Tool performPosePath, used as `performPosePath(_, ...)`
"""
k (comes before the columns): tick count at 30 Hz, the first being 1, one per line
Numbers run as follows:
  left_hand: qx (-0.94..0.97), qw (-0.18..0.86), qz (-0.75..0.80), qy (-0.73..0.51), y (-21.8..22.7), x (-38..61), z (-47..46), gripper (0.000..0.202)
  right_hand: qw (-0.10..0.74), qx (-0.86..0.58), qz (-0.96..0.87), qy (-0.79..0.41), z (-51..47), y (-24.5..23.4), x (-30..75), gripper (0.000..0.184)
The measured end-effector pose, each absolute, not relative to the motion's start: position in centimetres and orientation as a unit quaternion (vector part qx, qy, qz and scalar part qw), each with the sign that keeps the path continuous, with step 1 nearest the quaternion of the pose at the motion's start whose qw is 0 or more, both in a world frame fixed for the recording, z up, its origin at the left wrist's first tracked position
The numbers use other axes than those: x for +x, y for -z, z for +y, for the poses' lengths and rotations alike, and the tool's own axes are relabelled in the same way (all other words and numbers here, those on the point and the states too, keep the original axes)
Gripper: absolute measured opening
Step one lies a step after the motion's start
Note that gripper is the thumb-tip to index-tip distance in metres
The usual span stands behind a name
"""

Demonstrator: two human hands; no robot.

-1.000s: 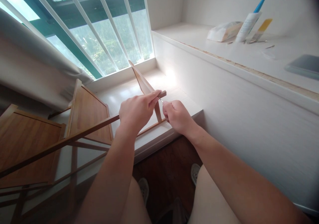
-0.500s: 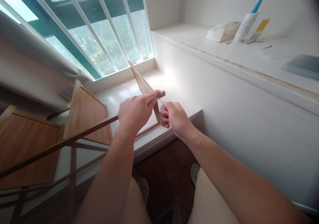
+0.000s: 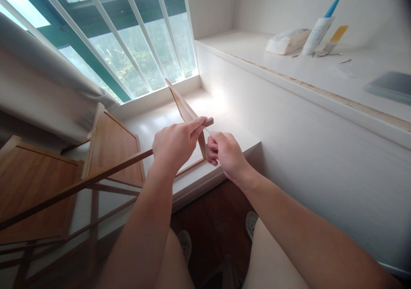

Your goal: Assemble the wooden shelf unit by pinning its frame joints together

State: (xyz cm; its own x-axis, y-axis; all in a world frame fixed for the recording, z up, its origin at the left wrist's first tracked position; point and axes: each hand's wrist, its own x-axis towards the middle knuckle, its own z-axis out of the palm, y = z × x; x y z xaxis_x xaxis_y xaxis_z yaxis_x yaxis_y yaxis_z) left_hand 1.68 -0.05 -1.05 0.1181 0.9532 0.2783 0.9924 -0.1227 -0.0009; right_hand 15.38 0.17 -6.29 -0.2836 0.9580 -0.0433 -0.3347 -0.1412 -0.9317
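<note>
My left hand [image 3: 175,144] is closed around the end of a long thin wooden bar [image 3: 96,175] that belongs to a wooden shelf frame lying on the low white sill [image 3: 160,122]. My right hand [image 3: 224,152] is closed in a pinch on a thin metal tool [image 3: 207,130], whose tip meets the bar's end beside my left fingertips. Behind the hands a wooden panel [image 3: 183,105] stands tilted on the sill. Brown shelf boards [image 3: 112,145] of the frame lie to the left.
A barred window [image 3: 128,36] and a rolled grey curtain [image 3: 41,75] fill the upper left. On the raised white ledge [image 3: 289,72] at right lie a white bag [image 3: 287,40], two tubes [image 3: 317,32], small metal parts and a dark flat thing [image 3: 390,85]. My legs and shoes are below.
My right hand has drawn slightly left and closer to the bar's end, with its fingers curled tighter. My left hand and the bar have stayed in place.
</note>
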Motion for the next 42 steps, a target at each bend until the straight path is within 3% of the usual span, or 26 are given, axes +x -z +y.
performPosePath(9,-0.744,0.091,-0.653,0.109,1.0,1.8,-0.1,0.038,0.576,-0.363,-0.395,-0.616,-1.4,6.0,14.3,0.039)
performPosePath(21,-0.743,0.076,-0.657,0.108,0.9,1.8,-0.1,0.039,0.455,-0.456,-0.632,-0.43,0.1,6.5,15.8,0.047)
performPosePath(34,-0.736,0.073,-0.665,0.103,0.7,1.9,-0.2,0.039,0.403,-0.479,-0.706,-0.331,0.5,6.1,16.7,0.045)
performPosePath(42,-0.735,0.073,-0.666,0.102,0.8,1.9,-0.2,0.038,0.265,-0.54,-0.793,-0.097,0.4,5.7,16.9,0.048)
